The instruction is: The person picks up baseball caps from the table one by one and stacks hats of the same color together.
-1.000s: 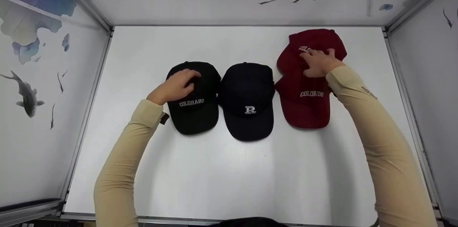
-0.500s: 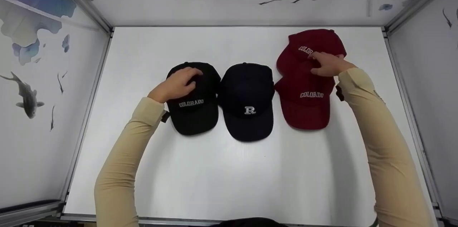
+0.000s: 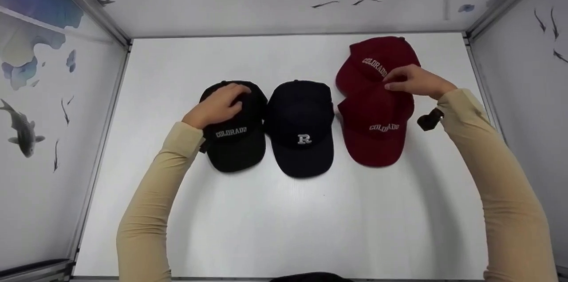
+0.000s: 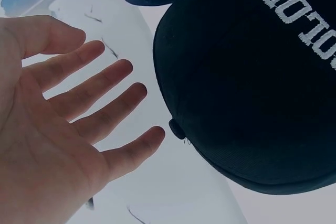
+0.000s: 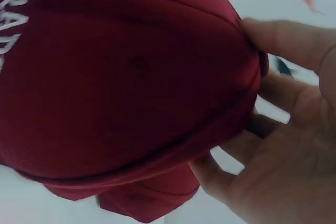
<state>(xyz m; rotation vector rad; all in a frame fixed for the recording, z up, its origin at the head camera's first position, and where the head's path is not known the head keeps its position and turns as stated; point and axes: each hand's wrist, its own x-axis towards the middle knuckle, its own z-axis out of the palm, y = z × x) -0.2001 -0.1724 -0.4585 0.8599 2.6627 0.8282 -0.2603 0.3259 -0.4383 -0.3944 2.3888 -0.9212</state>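
In the head view my right hand (image 3: 419, 81) pinches the top of the crown of the front red baseball cap (image 3: 375, 151), which has white COLORADO lettering. Up close in the right wrist view, thumb and fingers grip that crown (image 5: 131, 77) near its top button. A second red cap (image 3: 384, 49) lies behind it, partly covered. My left hand (image 3: 217, 104) hovers by the black COLORADO cap (image 3: 237, 153), overlapping its crown from above. Seen from the left wrist, its fingers (image 4: 107, 80) are spread and apart from the crown (image 4: 241, 87), holding nothing.
Between the black cap and the front red one lies a dark navy cap (image 3: 299, 104) with a white R. All the caps are on a white table (image 3: 284, 228). White panels (image 3: 248, 6) with painted fish enclose its back and sides.
My right hand has drawn back to the right, its fingers going from spread over the red caps to pinching the front one's crown, which has lifted slightly. The left hand stays nearly still.
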